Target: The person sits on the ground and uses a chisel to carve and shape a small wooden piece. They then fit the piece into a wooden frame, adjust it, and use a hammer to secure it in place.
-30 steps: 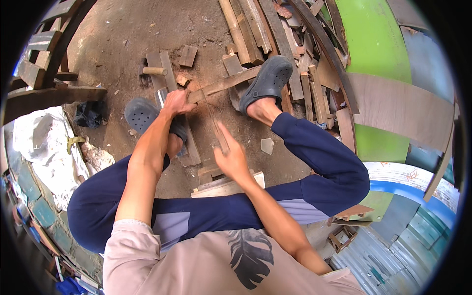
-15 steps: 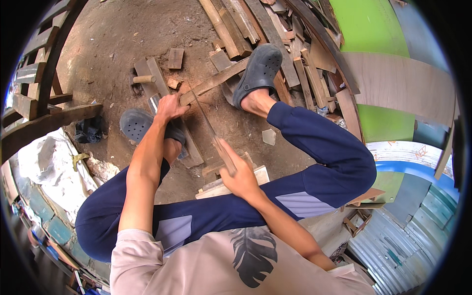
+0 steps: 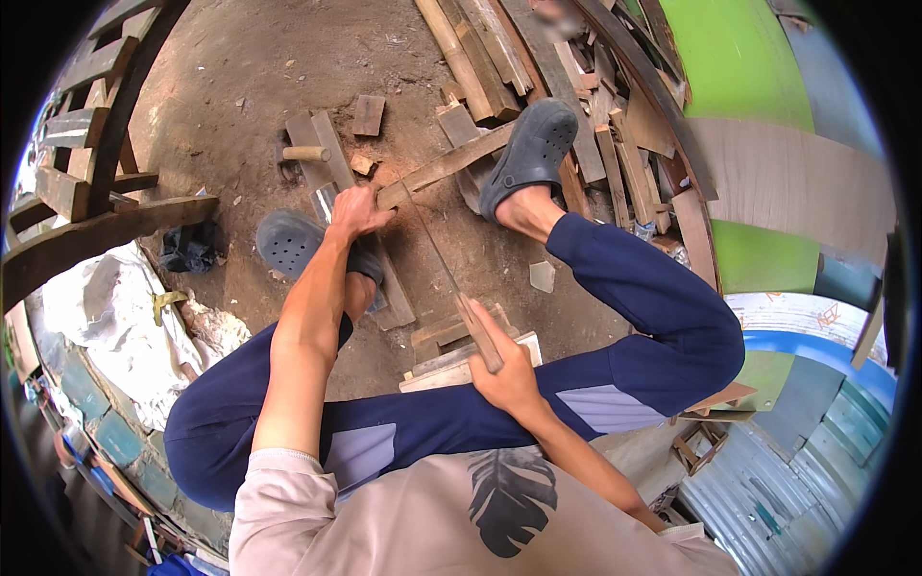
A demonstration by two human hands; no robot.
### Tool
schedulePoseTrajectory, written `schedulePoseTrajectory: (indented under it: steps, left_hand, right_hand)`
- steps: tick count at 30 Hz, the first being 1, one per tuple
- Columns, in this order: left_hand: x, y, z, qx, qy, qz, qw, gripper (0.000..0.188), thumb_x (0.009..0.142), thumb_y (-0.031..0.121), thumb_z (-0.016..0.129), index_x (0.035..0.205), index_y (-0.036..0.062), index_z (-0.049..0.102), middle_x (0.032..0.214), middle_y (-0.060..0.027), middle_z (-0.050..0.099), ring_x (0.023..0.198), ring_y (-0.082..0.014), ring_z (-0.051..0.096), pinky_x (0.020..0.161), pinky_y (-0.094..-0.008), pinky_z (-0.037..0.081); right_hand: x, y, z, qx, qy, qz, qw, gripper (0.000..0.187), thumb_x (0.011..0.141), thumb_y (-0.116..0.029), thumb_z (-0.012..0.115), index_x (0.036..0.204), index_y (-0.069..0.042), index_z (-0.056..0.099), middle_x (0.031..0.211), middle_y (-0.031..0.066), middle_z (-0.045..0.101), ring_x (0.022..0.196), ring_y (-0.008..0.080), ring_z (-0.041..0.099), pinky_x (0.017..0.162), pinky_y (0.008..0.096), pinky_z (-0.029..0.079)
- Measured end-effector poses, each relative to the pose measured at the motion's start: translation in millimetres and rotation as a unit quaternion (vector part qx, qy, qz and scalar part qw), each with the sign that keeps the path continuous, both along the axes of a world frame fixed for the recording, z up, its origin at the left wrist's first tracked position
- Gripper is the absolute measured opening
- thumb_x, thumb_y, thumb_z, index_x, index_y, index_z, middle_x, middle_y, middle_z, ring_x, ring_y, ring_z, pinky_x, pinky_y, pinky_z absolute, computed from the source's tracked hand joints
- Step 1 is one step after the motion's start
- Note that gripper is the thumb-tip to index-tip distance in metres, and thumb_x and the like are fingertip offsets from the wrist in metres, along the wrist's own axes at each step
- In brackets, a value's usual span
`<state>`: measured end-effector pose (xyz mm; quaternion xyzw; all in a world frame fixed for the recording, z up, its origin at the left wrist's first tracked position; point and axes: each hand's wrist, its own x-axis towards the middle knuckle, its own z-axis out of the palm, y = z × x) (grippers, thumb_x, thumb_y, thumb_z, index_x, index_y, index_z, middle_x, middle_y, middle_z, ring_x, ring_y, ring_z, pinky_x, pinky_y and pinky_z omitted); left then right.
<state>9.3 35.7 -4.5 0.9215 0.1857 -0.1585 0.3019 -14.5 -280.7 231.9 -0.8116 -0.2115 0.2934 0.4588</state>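
The wooden strip (image 3: pixel 444 165) lies slantwise above the ground, its near end grasped by the left hand (image 3: pixel 358 213), thumb on the side toward the body. The saw (image 3: pixel 437 245) crosses it just beside those fingers, to their right, blade tip at the strip. The right hand (image 3: pixel 506 377) has its fingers wrapped around the saw's wooden handle, near the lap. Against half a second ago, the right hand and handle are drawn back closer to the body; the left hand keeps its hold. The strip's far end meets the right clog (image 3: pixel 531 154), with planks (image 3: pixel 468 58) beyond
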Motion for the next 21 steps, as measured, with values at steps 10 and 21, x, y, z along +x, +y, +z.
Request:
schedulePoseTrajectory:
  steps: [10,21]
  left_hand:
    - [1.7,5.5,-7.7,0.005,-0.019,-0.004,1.0,0.055,0.067,0.044,0.073,0.096,-0.0021,0.072,0.08,-0.0293,0.069,0.081,-0.0451,0.07,0.075,-0.0515,0.055]
    - [8.4,-1.9,1.9,-0.011,-0.006,-0.005,1.0,0.059,0.066,0.045,0.073,0.106,0.0016,0.072,0.084,-0.0295,0.07,0.086,-0.0453,0.07,0.08,-0.0514,0.056]
  right_hand:
    - [33.3,63.4,-38.0,-0.049,0.073,-0.026,0.996,0.07,0.082,-0.004,0.057,0.15,-0.009,0.047,0.127,0.0275,0.066,0.116,0.0314,0.068,0.095,0.0349,0.052]
    - [61.6,94.8,-81.9,-0.071,0.106,-0.055,0.99,0.065,0.082,-0.008,0.058,0.147,-0.007,0.051,0.129,0.0258,0.065,0.116,0.0333,0.067,0.098,0.0345,0.05]
